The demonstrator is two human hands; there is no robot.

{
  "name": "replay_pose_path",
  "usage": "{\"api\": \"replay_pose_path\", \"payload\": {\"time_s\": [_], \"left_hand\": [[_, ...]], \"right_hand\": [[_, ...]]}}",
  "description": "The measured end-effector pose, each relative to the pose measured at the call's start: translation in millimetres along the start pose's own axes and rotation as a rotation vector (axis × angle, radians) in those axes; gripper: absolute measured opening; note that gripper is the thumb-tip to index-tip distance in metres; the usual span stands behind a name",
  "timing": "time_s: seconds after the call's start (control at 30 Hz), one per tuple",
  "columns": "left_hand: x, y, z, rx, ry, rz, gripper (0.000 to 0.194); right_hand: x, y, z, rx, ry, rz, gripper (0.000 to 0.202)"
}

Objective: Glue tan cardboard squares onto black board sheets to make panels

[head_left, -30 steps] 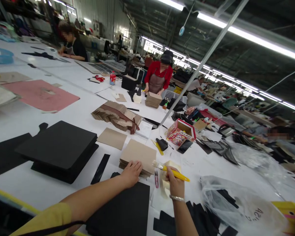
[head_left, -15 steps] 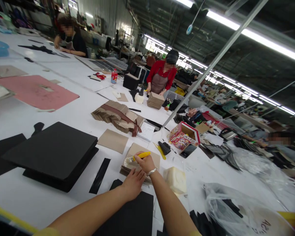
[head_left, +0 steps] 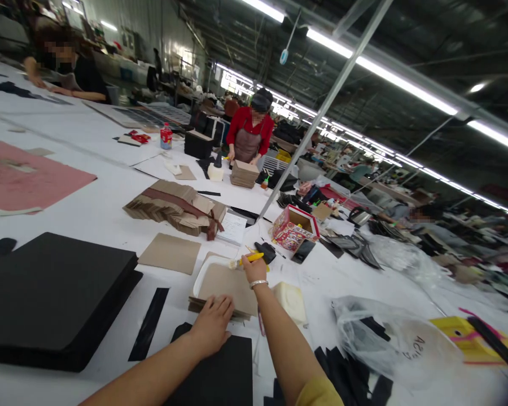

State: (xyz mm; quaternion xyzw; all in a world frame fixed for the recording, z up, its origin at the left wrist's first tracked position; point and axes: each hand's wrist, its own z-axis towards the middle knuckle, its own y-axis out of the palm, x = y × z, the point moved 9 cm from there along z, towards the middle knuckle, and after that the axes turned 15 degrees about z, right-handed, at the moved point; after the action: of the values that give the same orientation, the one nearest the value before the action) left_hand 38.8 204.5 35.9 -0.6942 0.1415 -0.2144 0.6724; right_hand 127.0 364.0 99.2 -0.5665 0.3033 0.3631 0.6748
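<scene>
My right hand [head_left: 254, 272] is closed around the yellow handle of a brush [head_left: 256, 257]. Its bristles touch the far edge of the top beige board on a stack of boards [head_left: 228, 285]. A wet-looking white band [head_left: 200, 277] runs along that board's left and far edges. My left hand [head_left: 214, 322] lies with fingers stretched out on the near edge of the stack. Under my left forearm is a black sheet [head_left: 231, 366]. Just right of my right wrist stands a cream block-like container [head_left: 291, 301].
Black panels [head_left: 59, 293] are stacked at the left, near a black strip [head_left: 149, 324]. Beyond the boards lie a loose beige board [head_left: 169, 252], a tied bundle of boards [head_left: 169, 206] and a red box [head_left: 294, 228]. A plastic bag [head_left: 389, 338] lies right. A co-worker [head_left: 249, 132] stands across.
The brush has moved from the board's left side to its far edge, and a white band now shows there. My left hand has drawn back toward the near edge. The view has shifted right.
</scene>
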Motion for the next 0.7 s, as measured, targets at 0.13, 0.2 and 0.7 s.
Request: {"api": "replay_pose_path", "payload": {"time_s": [0.13,0.2,0.7], "left_hand": [[1,-0.4,0,0.012,0.014,0.023,0.062],[2,-1.2,0,0.016,0.019,0.036,0.062],[5,-15.4,4,0.041,0.014,0.128,0.048]], "right_hand": [[30,-64,-13,0.114,0.103,-0.033,0.023],[38,-83,-17,0.140,0.128,-0.037,0.026],[-4,-60,-143,-0.300,-0.250,-0.092,0.020]]}}
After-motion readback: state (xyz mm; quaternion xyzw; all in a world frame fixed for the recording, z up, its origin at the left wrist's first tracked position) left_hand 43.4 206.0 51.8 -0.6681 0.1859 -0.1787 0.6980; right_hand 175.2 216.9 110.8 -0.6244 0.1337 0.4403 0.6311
